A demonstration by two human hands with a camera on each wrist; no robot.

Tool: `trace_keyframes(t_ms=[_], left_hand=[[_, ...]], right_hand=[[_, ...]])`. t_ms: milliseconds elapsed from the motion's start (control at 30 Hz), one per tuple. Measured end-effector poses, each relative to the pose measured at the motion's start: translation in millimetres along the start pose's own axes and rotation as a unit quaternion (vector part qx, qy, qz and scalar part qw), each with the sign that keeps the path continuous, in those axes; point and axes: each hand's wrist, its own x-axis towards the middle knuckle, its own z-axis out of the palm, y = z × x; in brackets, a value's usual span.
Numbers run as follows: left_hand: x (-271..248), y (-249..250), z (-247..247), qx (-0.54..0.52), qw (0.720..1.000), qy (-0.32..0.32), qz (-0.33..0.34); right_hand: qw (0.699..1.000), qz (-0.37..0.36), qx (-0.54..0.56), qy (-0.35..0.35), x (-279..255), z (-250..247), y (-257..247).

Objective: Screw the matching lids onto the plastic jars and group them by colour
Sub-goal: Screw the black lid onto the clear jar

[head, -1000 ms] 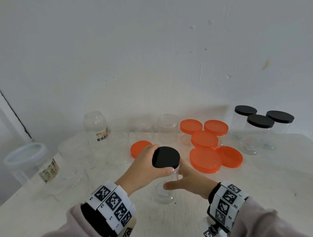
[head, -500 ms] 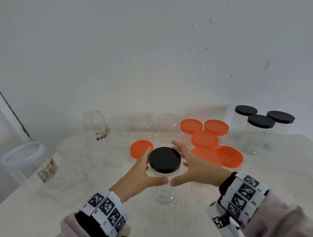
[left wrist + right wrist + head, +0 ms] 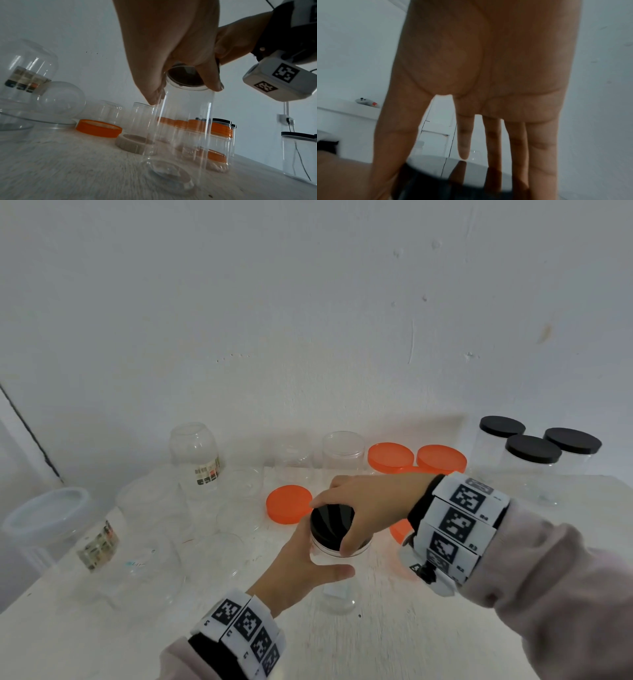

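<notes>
The fingers (image 3: 346, 547) of the right hand (image 3: 371, 505) were curled down over the black lid (image 3: 330, 525) from above, thumb on the near rim and the other tips on the far rim, so the lid was clamped between them. In the right wrist view the same fingers were seen spread down onto the glossy black top. The lid sat directly beneath that palm, flat on the mouth of the clear jar (image 3: 337, 587), whose long axis stood upright on the desk (image 3: 411, 638).

Just below the lid, the left hand (image 3: 301, 563) was wrapped round the jar's upper wall, thumb across the near side and fingers round the far side; in the left wrist view they were seen gripping just under the neck. The jar was thus steadied from the left while the lid was held from the right and above.

A turn about the upright axis was judged to be the move in hand, with the right hand the one placed to make it.

Behind the lid lay a loose orange lid (image 3: 289, 504), and well off to its right the three black-lidded jars (image 3: 532, 453) stood grouped.
</notes>
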Motion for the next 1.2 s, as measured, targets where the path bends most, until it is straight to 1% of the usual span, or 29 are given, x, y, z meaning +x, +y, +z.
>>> trace_keyframes(t_ms=[100,233,400,600,667,767,800,833,933,1033,1133,1200], left_hand=[[1,-1,0,0.001,1.0,0.001,0.002],[1,-4,1,-0.003,1.0,0.005,0.005],[2,-7,1,-0.004,1.0,0.011,0.005],[1,-8,2,0.012,1.0,0.018,0.001],[1,-8,2,0.009,1.0,0.017,0.001],[2,-7,1,0.0,1.0,0.014,-0.003],[2,-7,2,0.001,1.0,0.013,-0.001],[2,-7,2,0.002,1.0,0.013,0.002],[2,-8,3,-0.006,1.0,0.016,0.002],[2,-10,3,-0.006,1.0,0.02,-0.005],[2,-10,3,-0.001,1.0,0.02,-0.005],[2,-10,2,0.0,1.0,0.017,-0.005]], right_hand=[[1.0,0.01,-0.025,-0.015,4,-5,-3],[0.999,0.004,-0.036,-0.004,6,-7,-5],[0.998,-0.002,-0.05,0.043,10,-1,-3],[0.991,0.034,-0.057,0.112,16,13,-2],[0.993,0.042,-0.056,0.096,16,11,-1],[0.998,0.042,-0.045,0.009,12,2,0],[0.999,0.032,-0.042,-0.012,11,-1,0],[0.999,0.018,-0.041,-0.017,10,-2,0],[0.999,-0.009,-0.031,0.013,11,-3,1],[0.998,0.009,-0.034,0.05,14,2,3],[0.992,0.021,-0.057,0.109,17,11,3],[0.992,0.028,-0.053,0.115,18,13,3]])
